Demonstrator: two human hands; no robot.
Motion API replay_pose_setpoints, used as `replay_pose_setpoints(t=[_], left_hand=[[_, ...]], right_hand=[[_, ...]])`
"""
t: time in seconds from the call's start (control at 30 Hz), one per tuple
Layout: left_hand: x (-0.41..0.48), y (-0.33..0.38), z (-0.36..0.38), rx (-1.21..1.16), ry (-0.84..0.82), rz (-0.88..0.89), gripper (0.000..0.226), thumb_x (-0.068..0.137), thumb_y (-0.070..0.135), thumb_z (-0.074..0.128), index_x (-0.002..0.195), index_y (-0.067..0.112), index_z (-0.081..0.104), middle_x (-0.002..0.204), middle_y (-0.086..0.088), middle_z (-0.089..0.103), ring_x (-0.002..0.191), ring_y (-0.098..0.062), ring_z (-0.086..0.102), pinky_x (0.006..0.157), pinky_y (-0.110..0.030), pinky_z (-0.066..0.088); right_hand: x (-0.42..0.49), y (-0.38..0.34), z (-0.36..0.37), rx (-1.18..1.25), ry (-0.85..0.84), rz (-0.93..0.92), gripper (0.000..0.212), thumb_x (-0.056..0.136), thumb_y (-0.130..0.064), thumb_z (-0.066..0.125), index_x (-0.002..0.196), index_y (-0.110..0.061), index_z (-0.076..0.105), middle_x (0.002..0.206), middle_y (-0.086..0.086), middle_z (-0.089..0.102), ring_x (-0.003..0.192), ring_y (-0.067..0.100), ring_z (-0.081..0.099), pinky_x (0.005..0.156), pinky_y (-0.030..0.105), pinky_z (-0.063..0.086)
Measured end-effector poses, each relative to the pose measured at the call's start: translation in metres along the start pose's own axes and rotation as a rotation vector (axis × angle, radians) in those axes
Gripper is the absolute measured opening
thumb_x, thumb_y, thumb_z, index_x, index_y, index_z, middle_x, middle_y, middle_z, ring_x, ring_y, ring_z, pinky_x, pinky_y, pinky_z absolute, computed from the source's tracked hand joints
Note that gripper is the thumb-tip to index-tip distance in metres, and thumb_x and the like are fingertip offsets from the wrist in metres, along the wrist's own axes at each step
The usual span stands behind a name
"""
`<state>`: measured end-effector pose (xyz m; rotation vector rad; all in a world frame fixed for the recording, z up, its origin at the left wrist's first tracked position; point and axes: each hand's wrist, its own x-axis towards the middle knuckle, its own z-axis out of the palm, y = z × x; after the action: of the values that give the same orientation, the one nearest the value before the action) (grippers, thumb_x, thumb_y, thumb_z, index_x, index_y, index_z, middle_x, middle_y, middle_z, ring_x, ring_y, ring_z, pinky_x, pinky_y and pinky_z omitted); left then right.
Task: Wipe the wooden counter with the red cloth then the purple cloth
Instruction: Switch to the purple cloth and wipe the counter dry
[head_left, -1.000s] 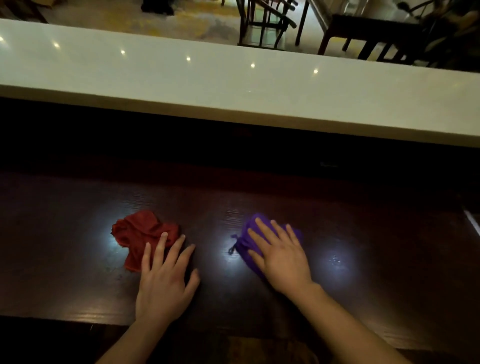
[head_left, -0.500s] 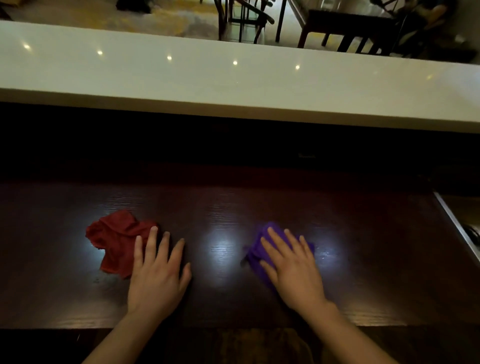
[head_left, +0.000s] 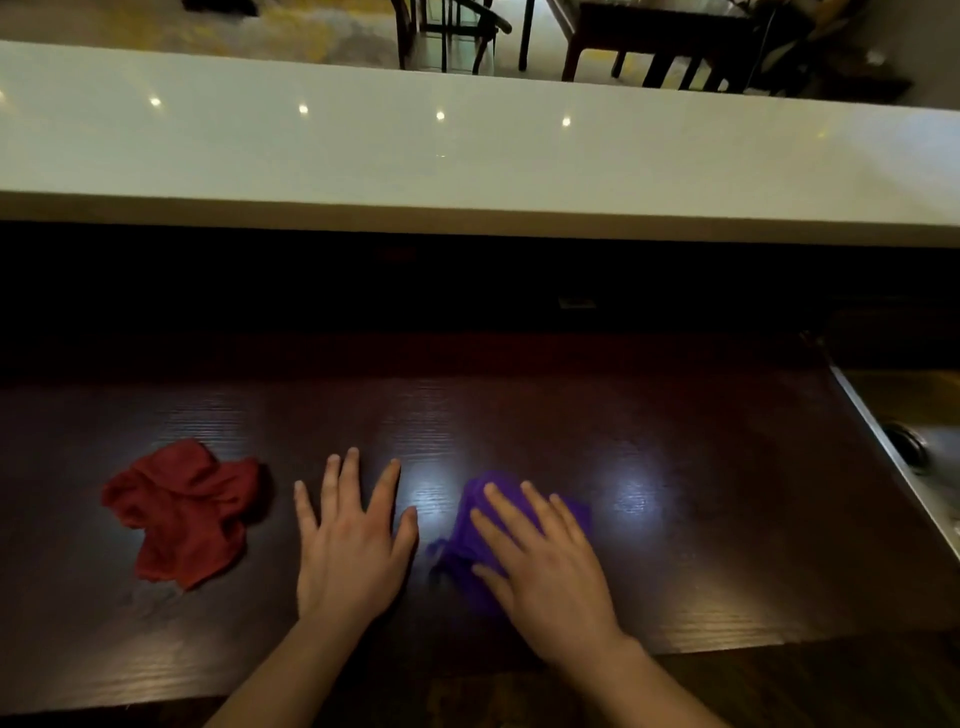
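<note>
Head view: left hand (head_left: 353, 540) had come off the red cloth (head_left: 182, 514) within the last second. It lay flat, fingers spread, holding nothing, on bare wooden counter (head_left: 675, 519) just beside the cloth, no longer touching it. Red cloth sat crumpled to the left, abandoned. Right hand (head_left: 545, 561) was pressed palm-down on the purple cloth (head_left: 467, 535), fingers extended over it rather than clenched; pinning it, not gripping. Purple cloth was bunched under that hand, mid-counter, with the sink (head_left: 914, 452) well apart to the right. My read: red pass was done, handover to the purple pass underway. The next stroke probably needed downward pressure, or the cloth would slip out.
</note>
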<state>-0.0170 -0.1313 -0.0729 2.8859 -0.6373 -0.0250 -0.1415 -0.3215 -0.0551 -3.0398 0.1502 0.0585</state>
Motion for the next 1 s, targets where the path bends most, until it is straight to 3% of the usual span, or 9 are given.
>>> replay_pose_setpoints(t=[0.07, 0.17, 0.27, 0.4, 0.5, 0.63, 0.77, 0.9, 1.0], left_hand=[[0.001, 0.001, 0.001, 0.006, -0.001, 0.000, 0.062, 0.092, 0.056, 0.028, 0.149, 0.031, 0.033, 0.158, -0.018, 0.029, 0.149, -0.033, 0.014, 0.118, -0.064, 0.012], [0.002, 0.002, 0.001, 0.010, -0.015, -0.002, 0.062, 0.093, 0.057, 0.024, 0.151, 0.035, 0.028, 0.160, -0.017, 0.025, 0.151, -0.032, 0.010, 0.119, -0.063, 0.009], [0.001, 0.004, -0.001, -0.002, -0.031, -0.004, 0.063, 0.093, 0.058, 0.022, 0.151, 0.036, 0.026, 0.161, -0.016, 0.022, 0.151, -0.031, 0.007, 0.119, -0.062, 0.007], [0.000, 0.003, -0.003, 0.015, -0.034, -0.012, 0.063, 0.093, 0.058, 0.024, 0.151, 0.035, 0.027, 0.160, -0.016, 0.025, 0.151, -0.032, 0.011, 0.118, -0.063, 0.011], [0.001, 0.003, -0.002, 0.012, -0.015, -0.002, 0.062, 0.092, 0.057, 0.027, 0.150, 0.034, 0.029, 0.158, -0.018, 0.029, 0.150, -0.033, 0.015, 0.117, -0.064, 0.014], [0.000, 0.003, -0.002, 0.021, -0.002, 0.014, 0.062, 0.092, 0.056, 0.029, 0.150, 0.033, 0.030, 0.157, -0.019, 0.031, 0.149, -0.035, 0.018, 0.116, -0.065, 0.014], [-0.001, 0.004, -0.004, 0.030, -0.010, 0.006, 0.062, 0.092, 0.056, 0.028, 0.150, 0.032, 0.032, 0.158, -0.019, 0.031, 0.149, -0.035, 0.019, 0.116, -0.065, 0.014], [0.000, 0.004, -0.004, 0.036, -0.010, -0.002, 0.063, 0.092, 0.056, 0.028, 0.150, 0.033, 0.031, 0.157, -0.019, 0.031, 0.149, -0.035, 0.019, 0.116, -0.064, 0.015], [0.000, 0.004, -0.004, 0.027, 0.003, 0.008, 0.062, 0.092, 0.055, 0.030, 0.149, 0.032, 0.033, 0.156, -0.019, 0.033, 0.148, -0.035, 0.020, 0.117, -0.064, 0.015]], right_hand=[[0.029, 0.033, -0.007, -0.051, 0.037, 0.122, 0.053, 0.093, -0.055, 0.038, 0.140, -0.033, 0.044, 0.153, -0.008, 0.037, 0.140, 0.030, 0.034, 0.114, 0.049, 0.024], [0.082, 0.075, -0.023, -0.016, 0.010, 0.402, 0.052, 0.096, -0.056, 0.036, 0.143, -0.035, 0.040, 0.158, -0.009, 0.026, 0.145, 0.030, 0.022, 0.117, 0.048, 0.016], [0.099, 0.064, -0.025, 0.039, 0.016, 0.530, 0.053, 0.095, -0.056, 0.035, 0.144, -0.037, 0.038, 0.159, -0.010, 0.022, 0.144, 0.033, 0.018, 0.117, 0.049, 0.015], [0.041, 0.000, -0.008, 0.020, 0.043, 0.240, 0.052, 0.093, -0.058, 0.035, 0.141, -0.037, 0.041, 0.157, -0.008, 0.030, 0.141, 0.037, 0.026, 0.114, 0.052, 0.023], [-0.014, 0.011, 0.000, 0.021, -0.001, 0.088, 0.054, 0.092, -0.058, 0.037, 0.142, -0.038, 0.036, 0.157, -0.011, 0.027, 0.141, 0.032, 0.028, 0.115, 0.048, 0.020], [-0.002, 0.077, -0.013, -0.060, 0.021, 0.280, 0.051, 0.094, -0.054, 0.041, 0.141, -0.033, 0.045, 0.155, -0.006, 0.034, 0.139, 0.033, 0.034, 0.113, 0.048, 0.028], [0.050, 0.066, -0.023, 0.013, 0.031, 0.507, 0.053, 0.096, -0.053, 0.040, 0.144, -0.033, 0.039, 0.159, -0.005, 0.025, 0.143, 0.036, 0.023, 0.116, 0.046, 0.021], [0.015, 0.008, -0.004, -0.016, 0.039, 0.184, 0.054, 0.093, -0.055, 0.037, 0.142, -0.033, 0.041, 0.157, -0.003, 0.030, 0.141, 0.041, 0.026, 0.113, 0.054, 0.025], [-0.001, 0.016, -0.002, -0.005, -0.001, -0.020, 0.056, 0.093, -0.058, 0.035, 0.143, -0.034, 0.039, 0.157, -0.007, 0.028, 0.141, 0.035, 0.030, 0.114, 0.049, 0.024]])
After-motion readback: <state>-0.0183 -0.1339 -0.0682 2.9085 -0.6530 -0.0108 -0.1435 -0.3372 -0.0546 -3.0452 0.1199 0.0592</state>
